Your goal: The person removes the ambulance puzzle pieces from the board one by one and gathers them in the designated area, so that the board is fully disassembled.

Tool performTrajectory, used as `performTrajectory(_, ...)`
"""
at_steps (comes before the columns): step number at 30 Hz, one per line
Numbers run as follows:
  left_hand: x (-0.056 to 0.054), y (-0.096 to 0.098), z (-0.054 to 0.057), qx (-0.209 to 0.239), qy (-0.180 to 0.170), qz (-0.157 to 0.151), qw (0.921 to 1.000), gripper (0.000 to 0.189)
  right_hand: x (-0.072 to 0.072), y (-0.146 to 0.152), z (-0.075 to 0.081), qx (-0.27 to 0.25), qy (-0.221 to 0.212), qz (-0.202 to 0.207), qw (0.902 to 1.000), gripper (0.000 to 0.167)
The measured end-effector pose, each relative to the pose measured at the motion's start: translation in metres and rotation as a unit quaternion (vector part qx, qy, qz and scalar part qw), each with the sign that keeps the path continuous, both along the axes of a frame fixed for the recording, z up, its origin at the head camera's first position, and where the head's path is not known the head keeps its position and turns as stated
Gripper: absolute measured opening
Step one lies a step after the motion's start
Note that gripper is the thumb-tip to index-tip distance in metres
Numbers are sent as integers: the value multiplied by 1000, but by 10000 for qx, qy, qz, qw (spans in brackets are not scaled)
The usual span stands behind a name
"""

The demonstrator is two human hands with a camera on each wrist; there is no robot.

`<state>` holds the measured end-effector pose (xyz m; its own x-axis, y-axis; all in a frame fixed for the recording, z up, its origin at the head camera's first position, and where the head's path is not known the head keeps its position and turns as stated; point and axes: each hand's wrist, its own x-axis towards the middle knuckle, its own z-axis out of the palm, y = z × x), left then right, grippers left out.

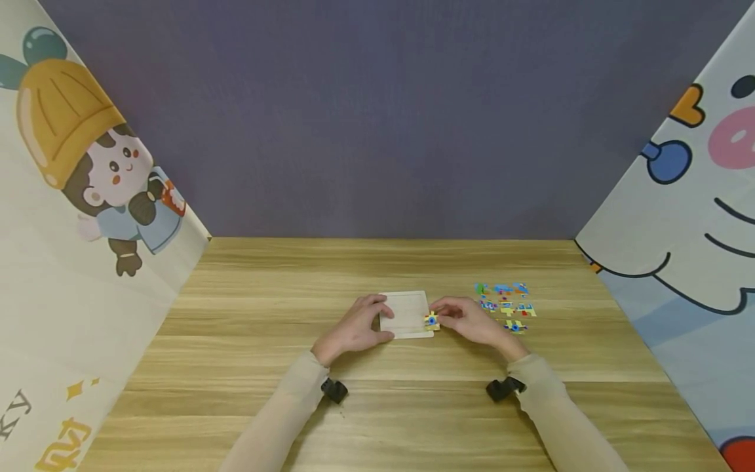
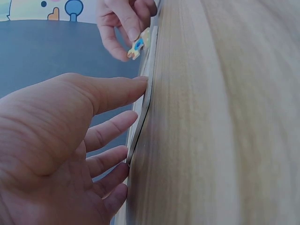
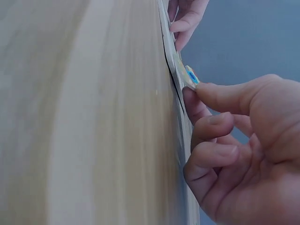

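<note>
A pale wooden puzzle tray [image 1: 405, 311] with a raised rim lies on the table. My left hand [image 1: 358, 324] rests at its left end, thumb on the near rim and fingers spread toward the far corner; the left wrist view shows those fingers [image 2: 110, 161] fairly straight. Between thumb and forefinger my right hand [image 1: 472, 320] pinches a yellow jigsaw piece [image 1: 432, 320] with a blue round mark. That piece overlaps the tray's near right corner, tilted in the right wrist view. The right hand's other fingers [image 3: 213, 152] curl in beside the tray edge.
Several colourful jigsaw pieces [image 1: 506, 307] lie in loose rows to the right of the tray, behind the right hand. The wood-grain table [image 1: 283, 275] meets a dark back wall [image 1: 389, 131], with printed cartoon panels on both sides.
</note>
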<state>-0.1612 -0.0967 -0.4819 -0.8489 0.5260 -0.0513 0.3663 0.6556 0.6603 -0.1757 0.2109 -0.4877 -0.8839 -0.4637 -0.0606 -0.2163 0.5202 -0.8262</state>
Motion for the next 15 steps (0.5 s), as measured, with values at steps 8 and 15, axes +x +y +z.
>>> performTrajectory(8, 0, 0, -1, -6, 20, 8, 10000, 34, 4, 14, 1, 216, 10, -428, 9988, 27)
performTrajectory(15, 1, -1, -1, 29, 53, -14, 10000, 35, 7, 27, 0, 368, 61, -629, 9973, 20)
